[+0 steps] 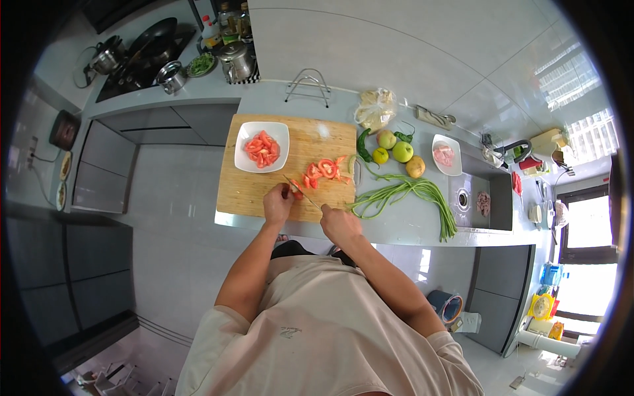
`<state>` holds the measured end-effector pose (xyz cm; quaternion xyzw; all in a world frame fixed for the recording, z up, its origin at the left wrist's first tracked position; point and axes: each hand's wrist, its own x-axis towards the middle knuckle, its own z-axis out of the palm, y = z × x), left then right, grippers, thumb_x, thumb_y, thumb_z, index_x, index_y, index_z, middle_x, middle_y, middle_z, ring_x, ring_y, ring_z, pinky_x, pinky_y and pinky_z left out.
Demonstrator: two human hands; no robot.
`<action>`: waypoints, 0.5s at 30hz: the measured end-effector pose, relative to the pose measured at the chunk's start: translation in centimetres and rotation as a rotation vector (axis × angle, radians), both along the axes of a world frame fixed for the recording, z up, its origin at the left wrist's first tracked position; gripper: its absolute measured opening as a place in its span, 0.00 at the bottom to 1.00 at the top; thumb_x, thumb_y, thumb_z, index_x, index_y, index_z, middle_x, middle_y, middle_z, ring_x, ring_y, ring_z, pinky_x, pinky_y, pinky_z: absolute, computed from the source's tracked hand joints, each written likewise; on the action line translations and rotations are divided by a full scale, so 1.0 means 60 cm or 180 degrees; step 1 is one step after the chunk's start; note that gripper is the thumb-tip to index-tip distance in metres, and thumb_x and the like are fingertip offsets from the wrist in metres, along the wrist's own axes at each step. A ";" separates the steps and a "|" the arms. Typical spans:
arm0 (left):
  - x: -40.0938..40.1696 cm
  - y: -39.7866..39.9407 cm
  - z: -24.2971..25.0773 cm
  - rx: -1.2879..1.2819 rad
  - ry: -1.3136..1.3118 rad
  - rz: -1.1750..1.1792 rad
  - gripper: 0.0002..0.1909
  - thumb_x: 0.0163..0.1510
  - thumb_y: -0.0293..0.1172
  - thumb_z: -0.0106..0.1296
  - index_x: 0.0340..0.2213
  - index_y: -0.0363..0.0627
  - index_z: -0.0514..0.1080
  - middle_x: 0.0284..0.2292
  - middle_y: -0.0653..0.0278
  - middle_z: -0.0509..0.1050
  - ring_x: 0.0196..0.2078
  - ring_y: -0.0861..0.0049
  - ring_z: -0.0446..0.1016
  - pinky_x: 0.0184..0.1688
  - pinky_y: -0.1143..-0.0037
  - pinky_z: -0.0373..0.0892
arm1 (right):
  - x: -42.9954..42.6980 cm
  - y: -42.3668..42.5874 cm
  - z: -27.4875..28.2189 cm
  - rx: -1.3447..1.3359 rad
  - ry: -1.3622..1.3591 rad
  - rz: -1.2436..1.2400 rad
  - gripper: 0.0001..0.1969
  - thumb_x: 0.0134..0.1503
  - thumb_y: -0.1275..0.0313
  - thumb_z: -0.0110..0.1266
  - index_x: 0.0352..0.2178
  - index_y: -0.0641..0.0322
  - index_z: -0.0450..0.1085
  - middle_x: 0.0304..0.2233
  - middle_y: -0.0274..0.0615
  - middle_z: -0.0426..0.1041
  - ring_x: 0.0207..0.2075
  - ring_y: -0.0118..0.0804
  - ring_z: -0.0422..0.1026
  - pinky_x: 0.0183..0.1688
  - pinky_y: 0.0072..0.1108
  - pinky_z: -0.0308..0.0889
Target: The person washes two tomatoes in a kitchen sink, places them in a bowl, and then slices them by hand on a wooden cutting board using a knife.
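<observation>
My right hand (342, 225) grips a kitchen knife (310, 199) by its handle. Its thin blade slants up and left across a tomato piece (296, 190) on the wooden cutting board (247, 195). My left hand (278, 204) pinches that piece from the left, with curled fingertips close to the blade; the fingers partly hide it. Just beyond the knife lie cut tomato slices and wedges (327, 169). A white square bowl (241, 161) holding tomato wedges (262, 148) stands on the board's far left.
Right of the board lie long green beans (411, 185), a potato (415, 167), a green apple (402, 152) and green peppers (364, 145). A white bowl of raw meat (444, 155) sits beside the sink (498, 198). Behind stand a metal rack (308, 86) and a tied plastic bag (375, 109).
</observation>
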<state>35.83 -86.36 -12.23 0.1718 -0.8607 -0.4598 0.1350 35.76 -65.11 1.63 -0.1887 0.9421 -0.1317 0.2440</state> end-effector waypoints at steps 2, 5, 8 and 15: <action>-0.001 0.002 0.003 -0.0009 0.0004 -0.0050 0.09 0.54 0.26 0.62 0.37 0.38 0.80 0.32 0.47 0.82 0.35 0.51 0.82 0.39 0.61 0.77 | -0.008 -0.008 0.002 0.0056 -0.0106 -0.0012 0.10 0.64 0.69 0.45 0.41 0.60 0.70 0.36 0.57 0.82 0.38 0.63 0.82 0.43 0.48 0.75; -0.004 0.005 0.011 -0.0177 -0.0078 -0.0083 0.09 0.55 0.24 0.61 0.38 0.36 0.80 0.32 0.48 0.83 0.35 0.55 0.84 0.40 0.64 0.77 | -0.008 -0.002 -0.012 0.0200 -0.0135 -0.0017 0.10 0.64 0.69 0.45 0.42 0.60 0.70 0.36 0.58 0.82 0.38 0.64 0.81 0.43 0.49 0.74; -0.003 0.002 0.008 -0.0227 -0.0185 -0.0012 0.09 0.55 0.23 0.61 0.39 0.36 0.80 0.33 0.48 0.83 0.36 0.57 0.84 0.40 0.65 0.78 | 0.009 0.028 -0.024 0.0097 -0.0080 0.0013 0.11 0.64 0.67 0.47 0.42 0.62 0.70 0.34 0.60 0.81 0.39 0.66 0.80 0.44 0.50 0.74; 0.003 0.011 0.000 0.0369 0.0038 0.0178 0.10 0.56 0.29 0.63 0.40 0.39 0.81 0.33 0.51 0.84 0.35 0.60 0.85 0.40 0.67 0.78 | 0.035 0.077 -0.023 -0.0222 0.0061 -0.0418 0.11 0.61 0.64 0.53 0.41 0.57 0.71 0.31 0.58 0.81 0.36 0.66 0.80 0.42 0.50 0.75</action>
